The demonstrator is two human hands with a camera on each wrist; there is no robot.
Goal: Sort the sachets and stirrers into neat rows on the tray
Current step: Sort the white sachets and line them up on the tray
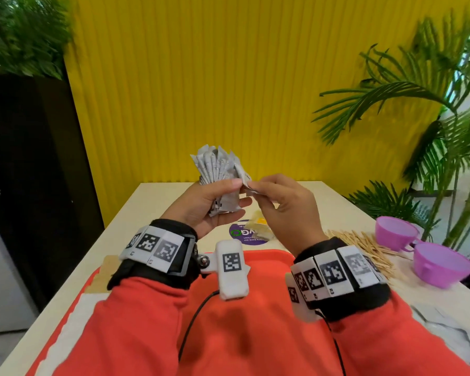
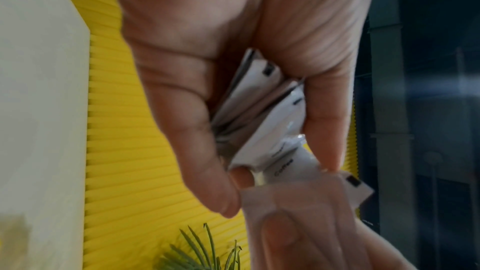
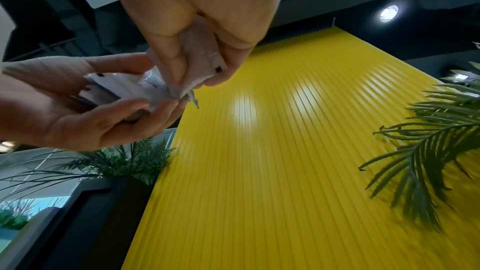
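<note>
My left hand is raised above the table and grips a fanned bunch of white sachets, thumb across the front. In the left wrist view the bunch of sachets is pinched between thumb and fingers. My right hand meets it from the right and pinches a single white sachet at the edge of the bunch. The right wrist view shows that single sachet between thumb and fingers. The orange tray lies below, mostly hidden by my sleeves. Wooden stirrers lie in a pile right of the tray.
Two purple cups stand at the table's right edge beside the stirrers. Yellowish sachets lie on a purple round sticker beyond the tray. More white sachets lie at lower right. A palm plant leans in from the right.
</note>
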